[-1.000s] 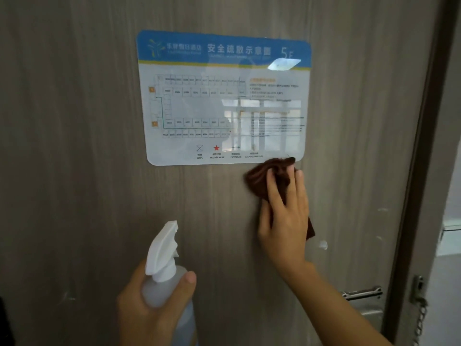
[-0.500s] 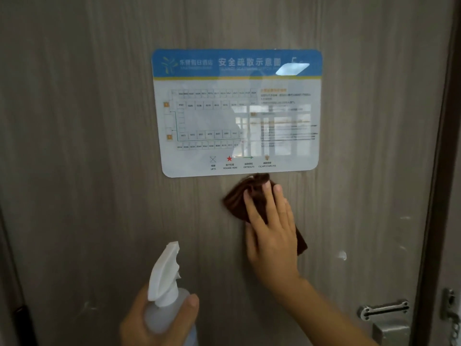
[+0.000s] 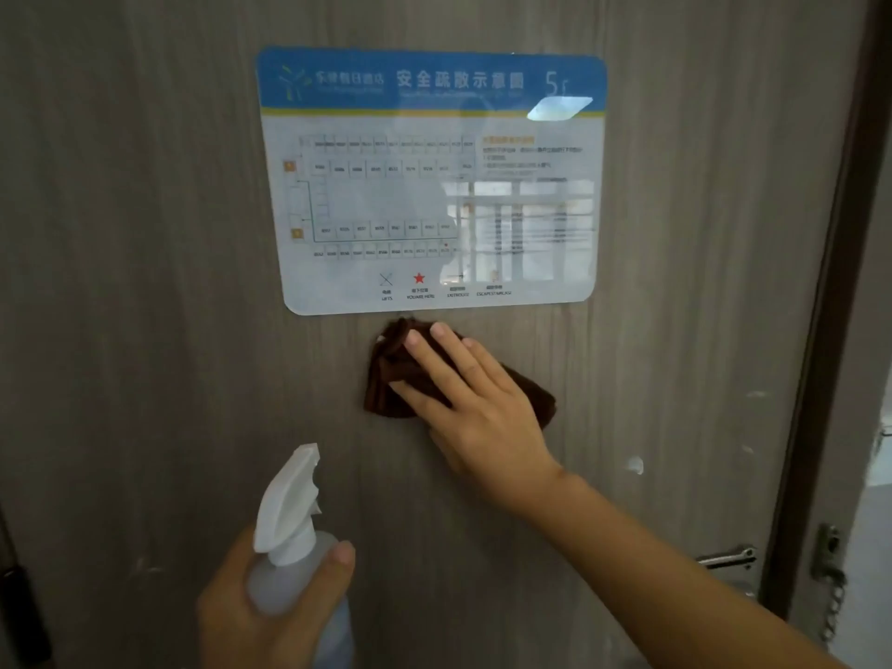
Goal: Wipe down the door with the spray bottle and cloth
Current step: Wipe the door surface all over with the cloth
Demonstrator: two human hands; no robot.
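Low on the left, the left hand (image 3: 256, 615) curls around the spray bottle (image 3: 294, 548), nozzle up. On the door (image 3: 145, 282), the right hand (image 3: 475, 403) presses the brown cloth (image 3: 391, 379) with straight fingers, just below the evacuation sign (image 3: 434, 181). At far right hangs what looks like a door chain (image 3: 832, 601).

From my feed — left hand (image 3: 251, 615) and right hand (image 3: 475, 403) bare, right forearm (image 3: 651, 557) bare too — short plain nails.

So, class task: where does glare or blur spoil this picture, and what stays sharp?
Head view: window glare washes out the right half of the evacuation sign, and its small print is blurred; the right hand on the brown cloth and the spray bottle in the left hand read clearly; frame edges darken.
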